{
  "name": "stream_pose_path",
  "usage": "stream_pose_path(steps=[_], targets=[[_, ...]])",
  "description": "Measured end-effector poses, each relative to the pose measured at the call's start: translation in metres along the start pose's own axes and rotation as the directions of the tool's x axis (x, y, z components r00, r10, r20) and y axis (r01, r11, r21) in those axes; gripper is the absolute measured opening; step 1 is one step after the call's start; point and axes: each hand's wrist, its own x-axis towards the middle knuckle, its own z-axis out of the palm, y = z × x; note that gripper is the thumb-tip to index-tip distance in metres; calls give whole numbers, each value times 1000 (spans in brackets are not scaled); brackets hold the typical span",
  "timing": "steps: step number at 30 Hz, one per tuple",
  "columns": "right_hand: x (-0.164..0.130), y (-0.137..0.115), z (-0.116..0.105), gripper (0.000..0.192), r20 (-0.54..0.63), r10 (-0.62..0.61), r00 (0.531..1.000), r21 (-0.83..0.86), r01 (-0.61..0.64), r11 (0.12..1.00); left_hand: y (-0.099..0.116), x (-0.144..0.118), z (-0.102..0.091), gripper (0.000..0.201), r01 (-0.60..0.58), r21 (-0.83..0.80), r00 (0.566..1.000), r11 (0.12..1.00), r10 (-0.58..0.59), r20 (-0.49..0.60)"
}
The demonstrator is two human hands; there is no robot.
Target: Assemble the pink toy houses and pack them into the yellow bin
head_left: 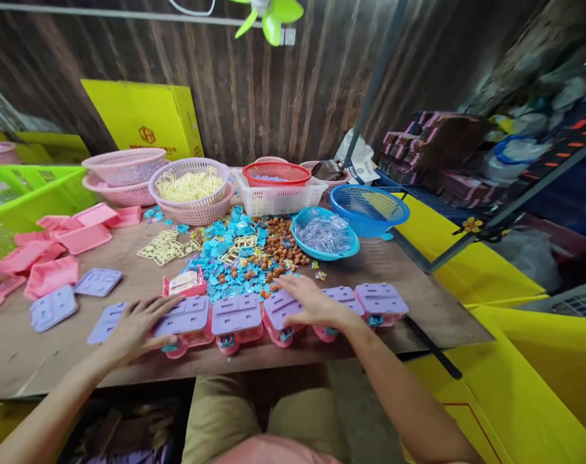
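A row of pink plastic toy boxes with purple lids (pixel 237 316) runs along the table's near edge. My left hand (pixel 141 327) lies with its fingers spread on the leftmost boxed lid (pixel 189 314), thumb at its front side. Over the middle of the row, my right hand (pixel 310 301) rests open on another purple lid (pixel 279 309). Two more lidded boxes stand to its right, the end one (pixel 380 299) untouched. Left of the row lie loose purple lids (pixel 54 308). A small pink tray (pixel 185 282) with pale pieces sits behind my left hand.
Blue and brown small parts (pixel 235 251) are heaped mid-table. Behind them stand a purple basket (pixel 189 187), a white basket (pixel 283 201), a teal bowl (pixel 326 252) and a blue basket (pixel 369 209). Pink trays (pixel 54 276) pile at left. A black strip (pixel 433 348) overhangs the right edge.
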Motion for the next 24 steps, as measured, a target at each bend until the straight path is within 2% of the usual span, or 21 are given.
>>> stream_pose_path(steps=[2,4,6,8,11,15,17,20,22,24], targets=[[-17,19,-19,88,41,83,996,-41,-81,996,3,0,-4,72,-5,-9,998,1000,5,56],[-35,35,-32,85,40,153,987,-69,-150,986,6,-1,-4,72,-3,-9,998,1000,4,64],[-51,47,-38,82,34,222,974,-67,-219,973,14,2,0,72,-17,-1,1000,1000,17,7],[-61,57,-35,80,49,291,956,-50,-288,956,34,10,4,73,-72,8,994,997,72,-82],[-64,64,-19,74,23,313,949,-18,-313,950,87,34,10,74,-181,5,975,984,180,-127],[-61,68,1,71,-110,260,959,8,-261,965,170,70,17,80,-255,-64,967,965,253,-39],[-66,77,1,71,-163,238,957,4,-241,971,197,83,20,81,-273,-95,960,957,277,33],[-85,105,-5,62,-313,274,909,-81,-313,946,211,92,19,75,-253,-116,951,960,269,150],[-98,128,-6,56,-411,342,845,-153,-434,888,209,94,15,76,-247,-138,937,959,272,217],[-105,147,0,54,-432,358,828,-211,-479,852,205,95,9,78,-270,-168,915,948,307,263]])
